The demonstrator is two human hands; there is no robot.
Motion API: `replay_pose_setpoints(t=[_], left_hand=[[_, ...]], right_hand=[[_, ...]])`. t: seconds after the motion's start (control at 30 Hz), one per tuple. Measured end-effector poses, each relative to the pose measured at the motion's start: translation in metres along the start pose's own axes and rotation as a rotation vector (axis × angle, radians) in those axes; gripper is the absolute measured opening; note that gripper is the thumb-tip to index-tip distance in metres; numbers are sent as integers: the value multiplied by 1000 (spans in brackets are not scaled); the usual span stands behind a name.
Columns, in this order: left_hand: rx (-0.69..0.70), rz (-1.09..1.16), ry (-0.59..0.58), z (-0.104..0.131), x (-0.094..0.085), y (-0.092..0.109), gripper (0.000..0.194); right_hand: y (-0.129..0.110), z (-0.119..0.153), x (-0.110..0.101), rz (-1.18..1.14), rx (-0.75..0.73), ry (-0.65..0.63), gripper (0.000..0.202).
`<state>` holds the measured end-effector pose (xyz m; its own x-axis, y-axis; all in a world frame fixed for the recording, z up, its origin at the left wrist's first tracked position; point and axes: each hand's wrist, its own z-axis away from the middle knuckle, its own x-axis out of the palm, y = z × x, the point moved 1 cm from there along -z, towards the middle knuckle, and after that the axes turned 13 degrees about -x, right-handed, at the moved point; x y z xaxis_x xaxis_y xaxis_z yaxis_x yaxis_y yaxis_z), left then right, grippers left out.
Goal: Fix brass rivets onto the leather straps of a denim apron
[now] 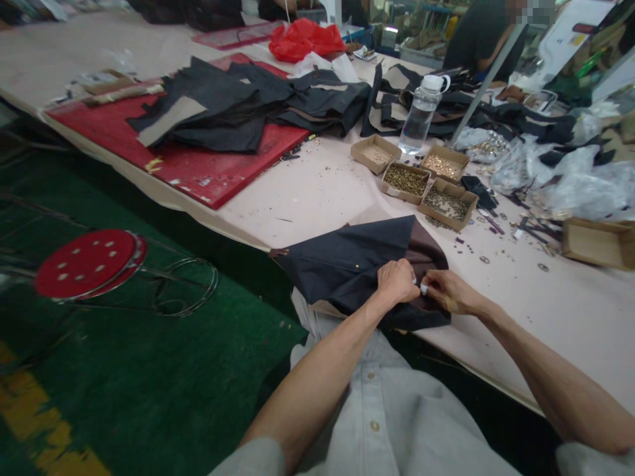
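Observation:
A dark navy fabric piece (342,261) with a brown inner side (426,254) lies at the table's front edge, partly against my body. A small brass-coloured stud (357,266) shows on its dark face. My left hand (397,281) is closed on the fabric near the border with the brown side. Just to its right, my right hand (449,292) is pinched over the brown part; what sits between its fingertips is too small to make out. White wrapping covers fingertips on both hands.
Small cardboard boxes of metal fittings (405,182) stand beyond the fabric, beside a water bottle (421,116). Dark cut pieces (223,106) are heaped on a red board (218,175). Loose fittings and plastic bags (570,175) lie right. A red stool (86,264) stands left; a person (476,39) sits opposite.

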<state>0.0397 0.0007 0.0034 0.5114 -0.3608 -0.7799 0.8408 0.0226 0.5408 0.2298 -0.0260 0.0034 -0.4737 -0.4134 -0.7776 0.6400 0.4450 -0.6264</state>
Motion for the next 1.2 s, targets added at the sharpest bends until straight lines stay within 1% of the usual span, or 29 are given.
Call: replay_pose_setpoints(t=[0.23,0.4,0.47,0.57,0.7,0.8,0.87,0.93,0.97,1.0,1.03,1.07,1.1,1.13,1.17,1.2], left_hand=[[-3,-6,-5,2,-2,1,32],[2,-8,-16,3,-7,0,30],[11,1,-26,2,-8,-1,28],[26,23,-29,-2,-7,-3,28],[18,37,-5,-8,-5,-7,30],[26,51,-1,-11,-7,-8,29],[40,78,-3,-13,-10,-10,26],[47,133,-15,-16,-13,-13,24],[47,167,-26,-17,-14,-14,23],[42,199,-37,-18,-15,-16,22],[36,229,-50,-19,-16,-17,22],[28,255,-62,-20,-17,-17,21],[19,277,-73,-21,-18,-17,21],[9,296,-81,-21,-19,-17,20],[-3,313,-85,-21,-21,-16,20],[-17,328,-88,-21,-21,-15,19]], right_hand=[[13,-13,-7,-175,200,-24,13],[13,-23,-14,-345,278,-118,14],[14,-29,-15,-333,342,-134,14],[22,-39,-12,-251,447,-149,12],[31,-51,-7,-226,487,-99,10],[25,-52,-7,-254,466,-44,12],[18,-45,-9,-261,442,-11,15],[16,-30,-16,-292,375,52,20],[20,-20,-22,-308,331,122,22],[27,-8,-30,-304,300,227,24],[38,6,-39,-265,291,360,27],[51,20,-49,-189,315,505,31],[65,34,-59,-71,375,636,33],[81,46,-68,42,443,712,34],[95,56,-74,102,484,742,35],[108,63,-79,140,510,745,36]])
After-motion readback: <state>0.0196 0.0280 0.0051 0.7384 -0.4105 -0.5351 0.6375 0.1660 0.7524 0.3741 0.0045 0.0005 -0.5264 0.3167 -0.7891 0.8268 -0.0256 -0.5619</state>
